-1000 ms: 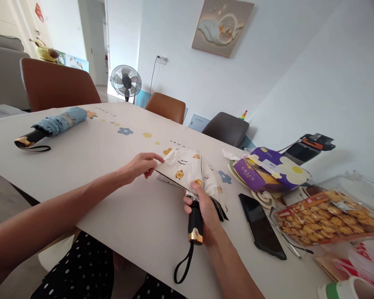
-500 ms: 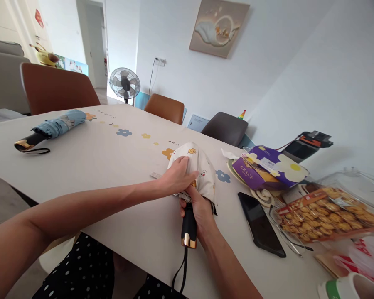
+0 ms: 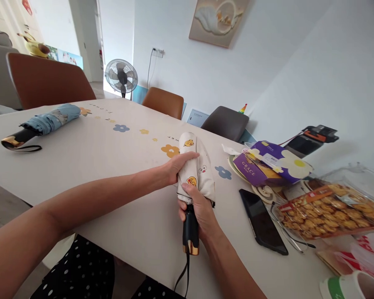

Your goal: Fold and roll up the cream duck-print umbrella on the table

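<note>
A folded white umbrella [image 3: 195, 166] printed with small yellow ducks rests on the white table [image 3: 112, 158] in front of me, tip pointing away. My right hand [image 3: 199, 209] grips its black, gold-ended handle just below the canopy, and a black wrist strap hangs off the table edge. My left hand [image 3: 178, 164] wraps around the canopy fabric from the left side, holding the folds against the shaft. A second folded umbrella [image 3: 43, 123], light blue with a black handle, lies at the far left of the table, away from both hands.
Right of the umbrella lie a black phone [image 3: 262, 221], a purple flowered box [image 3: 269, 164] on a plate, and a packet of biscuits [image 3: 330, 209]. Brown chairs [image 3: 46, 83] stand around the table. A floor fan [image 3: 121, 77] stands near the wall.
My left hand let the spread canopy panel go, moved right and closed around the fabric. The canopy has gone from fanned out to gathered tightly around the shaft. My right hand kept the handle.
</note>
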Available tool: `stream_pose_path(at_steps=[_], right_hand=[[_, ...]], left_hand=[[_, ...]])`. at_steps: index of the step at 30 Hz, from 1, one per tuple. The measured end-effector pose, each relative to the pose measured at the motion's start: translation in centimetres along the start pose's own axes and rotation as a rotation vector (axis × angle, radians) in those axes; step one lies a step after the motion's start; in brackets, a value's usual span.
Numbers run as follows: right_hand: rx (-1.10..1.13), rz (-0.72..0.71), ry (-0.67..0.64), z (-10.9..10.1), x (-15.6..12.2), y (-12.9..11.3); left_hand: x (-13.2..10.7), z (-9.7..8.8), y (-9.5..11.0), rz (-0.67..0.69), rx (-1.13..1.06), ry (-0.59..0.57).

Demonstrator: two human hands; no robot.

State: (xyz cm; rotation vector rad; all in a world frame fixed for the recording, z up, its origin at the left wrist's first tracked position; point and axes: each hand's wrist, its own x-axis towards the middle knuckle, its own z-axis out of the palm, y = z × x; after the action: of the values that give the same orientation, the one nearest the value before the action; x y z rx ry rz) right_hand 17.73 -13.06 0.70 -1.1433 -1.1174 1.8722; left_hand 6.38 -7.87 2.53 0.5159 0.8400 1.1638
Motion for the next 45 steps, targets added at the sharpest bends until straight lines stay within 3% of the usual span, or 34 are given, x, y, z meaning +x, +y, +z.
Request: stream_pose_path(at_steps=[3, 12, 17, 23, 31, 41, 45], right_hand=[[-0.008, -0.022, 0.006, 0.0, 0.1, 0.1], [0.031, -0.084, 0.068, -0.1, 0.6, 0.1], [0.08, 0.002, -0.038, -0.3, 0.8, 0.2], [0.087, -0.059, 0.036, 0.0, 0.6, 0.5], [0.012, -0.028, -0.046, 0.3, 0.3, 0.9], [-0.008, 0.104, -0.124, 0.2, 0.3, 0.4], [0.052, 0.095, -0.022, 0.2, 0.5, 0.7]], left_hand=[[-0.1, -0.1, 0.0, -0.019, -0.066, -0.054], [0.3, 0.2, 0.0, 0.152, 0.032, 0.104], [0.2, 0.2, 0.3, 0.049, 0.15, 0.207], [0.3, 0.2, 0.7, 0.052, -0.027, 0.052], [1.0, -1.1, 2.4, 0.139, -0.029, 0.112], [1.3, -1.2, 2.0, 0.154, -0.041, 0.158], [1.6, -1.5, 1.9, 0.14, 0.129, 0.16]])
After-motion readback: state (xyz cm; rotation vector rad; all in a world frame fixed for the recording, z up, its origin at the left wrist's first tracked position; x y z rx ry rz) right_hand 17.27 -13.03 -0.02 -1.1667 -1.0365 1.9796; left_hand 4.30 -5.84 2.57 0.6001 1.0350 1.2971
